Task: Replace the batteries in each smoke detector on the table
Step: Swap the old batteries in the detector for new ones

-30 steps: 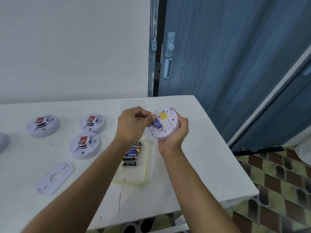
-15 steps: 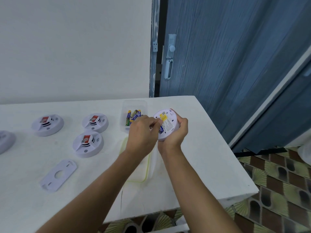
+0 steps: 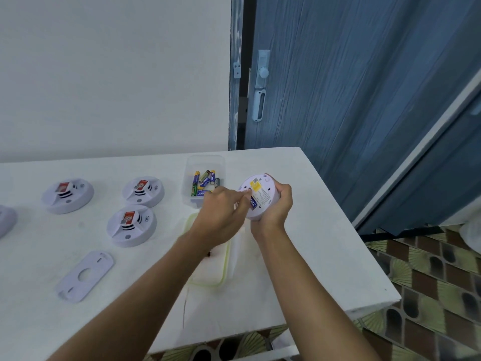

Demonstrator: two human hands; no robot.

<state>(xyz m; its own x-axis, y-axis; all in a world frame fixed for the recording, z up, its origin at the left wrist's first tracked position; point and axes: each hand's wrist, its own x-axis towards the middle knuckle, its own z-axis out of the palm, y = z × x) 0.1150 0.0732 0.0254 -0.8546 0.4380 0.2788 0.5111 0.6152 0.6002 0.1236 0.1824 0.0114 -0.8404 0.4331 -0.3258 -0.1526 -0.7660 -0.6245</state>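
Observation:
My right hand (image 3: 276, 208) grips a round white smoke detector (image 3: 261, 190) held above the table, its back with a yellow label turned up. A blue battery (image 3: 253, 202) sits in its compartment. My left hand (image 3: 221, 214) has its fingertips pressed on that battery, fingers curled at it. Three more white smoke detectors lie face up at the left: one at the far left (image 3: 68, 195), one in the middle (image 3: 143, 192) and one nearer (image 3: 132, 225). A clear box (image 3: 205, 162) behind my hands holds several loose batteries (image 3: 204, 182).
A white mounting plate (image 3: 86, 275) lies at the front left. A shallow tray with a yellow-green rim (image 3: 225, 267) sits under my left forearm. Part of another detector (image 3: 6, 220) shows at the left edge. The table's right edge (image 3: 364, 241) drops to a patterned floor.
My left hand moved right and down from the detector's left side onto the battery compartment. The clear box of batteries behind my hands came into view. The tray's batteries are now hidden by my forearm.

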